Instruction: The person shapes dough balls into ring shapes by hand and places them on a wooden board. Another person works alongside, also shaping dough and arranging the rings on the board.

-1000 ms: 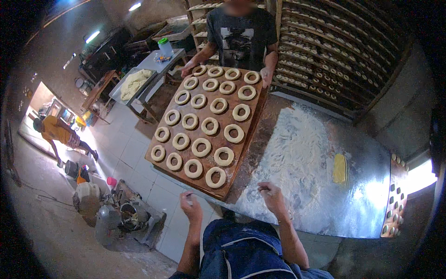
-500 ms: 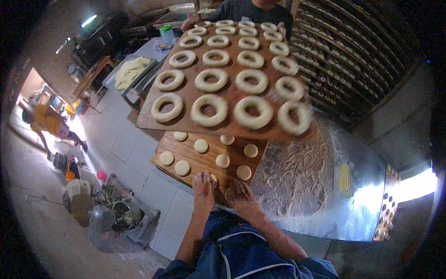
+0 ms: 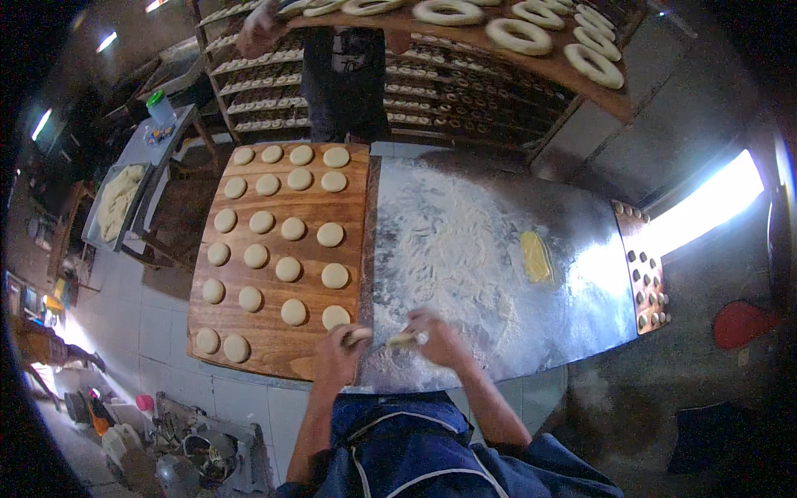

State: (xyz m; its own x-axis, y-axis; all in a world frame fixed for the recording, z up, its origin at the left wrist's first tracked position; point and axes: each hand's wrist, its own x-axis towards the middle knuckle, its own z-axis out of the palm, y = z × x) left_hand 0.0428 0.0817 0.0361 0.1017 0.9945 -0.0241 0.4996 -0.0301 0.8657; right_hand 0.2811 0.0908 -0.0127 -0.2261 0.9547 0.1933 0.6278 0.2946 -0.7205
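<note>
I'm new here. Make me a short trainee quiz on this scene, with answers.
1. True or false: the wooden board of flat dough discs lies left of the flour patch.
2. Where are the big dough rings at the top of the picture: (a) on the floor, (b) on a raised board, (c) in a tub?
3. What does the person's left hand hold?

Key: 1. True. 2. b. 3. A pale dough piece.

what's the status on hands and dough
Left hand gripping dough round; right hand holding blurred dough piece; raised board of dough rings beyond, clear of both hands.
</note>
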